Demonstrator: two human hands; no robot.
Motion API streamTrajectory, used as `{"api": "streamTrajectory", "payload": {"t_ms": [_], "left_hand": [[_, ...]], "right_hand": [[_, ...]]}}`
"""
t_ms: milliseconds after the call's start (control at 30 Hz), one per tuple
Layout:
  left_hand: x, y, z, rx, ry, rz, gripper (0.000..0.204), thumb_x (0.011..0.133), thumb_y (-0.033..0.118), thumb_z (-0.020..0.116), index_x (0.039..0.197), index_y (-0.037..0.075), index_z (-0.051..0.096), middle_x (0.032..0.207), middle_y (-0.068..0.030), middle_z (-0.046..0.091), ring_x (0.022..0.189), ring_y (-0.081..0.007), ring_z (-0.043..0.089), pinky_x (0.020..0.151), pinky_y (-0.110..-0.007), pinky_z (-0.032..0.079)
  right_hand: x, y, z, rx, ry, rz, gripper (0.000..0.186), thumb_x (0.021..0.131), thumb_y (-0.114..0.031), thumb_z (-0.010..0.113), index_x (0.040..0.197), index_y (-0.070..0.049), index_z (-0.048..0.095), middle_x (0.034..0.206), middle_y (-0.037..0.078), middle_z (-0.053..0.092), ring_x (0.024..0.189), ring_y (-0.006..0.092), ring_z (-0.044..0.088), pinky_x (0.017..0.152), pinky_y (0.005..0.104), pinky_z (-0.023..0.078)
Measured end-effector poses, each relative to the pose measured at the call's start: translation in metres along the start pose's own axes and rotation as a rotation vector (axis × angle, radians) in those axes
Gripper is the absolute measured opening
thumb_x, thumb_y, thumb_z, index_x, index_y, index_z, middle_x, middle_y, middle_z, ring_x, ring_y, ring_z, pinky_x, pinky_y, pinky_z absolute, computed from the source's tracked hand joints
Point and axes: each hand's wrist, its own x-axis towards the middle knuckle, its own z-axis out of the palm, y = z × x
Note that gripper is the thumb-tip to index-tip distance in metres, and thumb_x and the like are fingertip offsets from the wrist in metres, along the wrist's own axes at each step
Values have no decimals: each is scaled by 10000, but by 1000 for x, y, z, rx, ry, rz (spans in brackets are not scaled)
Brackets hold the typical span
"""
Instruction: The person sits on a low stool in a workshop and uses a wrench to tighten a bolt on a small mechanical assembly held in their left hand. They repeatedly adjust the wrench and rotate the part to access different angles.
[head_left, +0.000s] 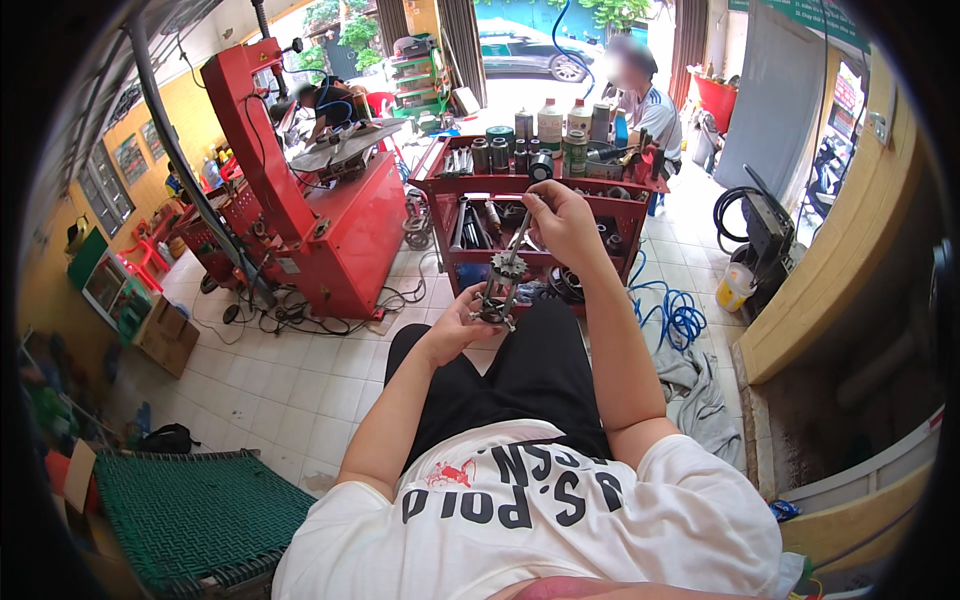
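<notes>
Above my lap is a grey metal puller-like tool (507, 266) with a toothed disc, parallel rods and a wider lower end. My left hand (456, 330) is closed around that lower end, its fingertips partly hidden by the metal. Up at the top, my right hand (562, 224) pinches the end of the tool's long rod. The tool stands slightly tilted, leaning toward my right hand. Just beyond it is a red tool cart (480, 185).
Bottles and cans (550, 125), sockets and tools fill the cart. A red tyre-changing machine (345, 235) stands left, a coiled blue hose (675, 318) and grey cloth (700, 395) lie right. A green woven seat (190, 510) is at lower left. Another person (650, 110) sits behind the cart.
</notes>
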Motion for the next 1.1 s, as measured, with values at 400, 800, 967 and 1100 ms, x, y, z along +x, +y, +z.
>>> {"api": "streamTrajectory", "payload": {"t_ms": [400, 800, 967, 1100], "left_hand": [[9, 12, -32, -258, 255, 26, 635, 1025, 591, 376, 1298, 42, 540, 874, -122, 711, 913, -298, 723, 898, -461, 552], [-27, 89, -46, -47, 518, -14, 537, 1002, 539, 466, 1175, 46, 590, 767, -86, 681, 839, -258, 715, 842, -468, 589], [-36, 83, -48, -2, 650, -54, 435, 1021, 455, 487, 1173, 62, 593, 718, -49, 620, 753, -211, 692, 785, -446, 610], [-27, 77, -55, 85, 679, -97, 435, 1006, 474, 521, 1007, 51, 628, 678, -46, 598, 686, -206, 671, 741, -435, 610]], "right_hand": [[21, 9, -15, 172, -183, 158, 196, 1008, -167, 591, 1075, 16, 615, 772, 27, 623, 626, 85, 593, 609, 240, 499], [-10, 57, -25, 344, -540, 316, 108, 872, -52, 524, 952, -15, 587, 664, -3, 525, 542, 69, 492, 575, 263, 480], [-32, 38, 3, -179, -800, 325, 301, 964, -274, 566, 1063, -27, 707, 844, 37, 669, 663, 125, 596, 543, 277, 480], [-36, 48, 14, -308, -931, 299, 339, 987, -355, 572, 1055, -62, 726, 906, 63, 702, 714, 143, 616, 558, 299, 503]]}}
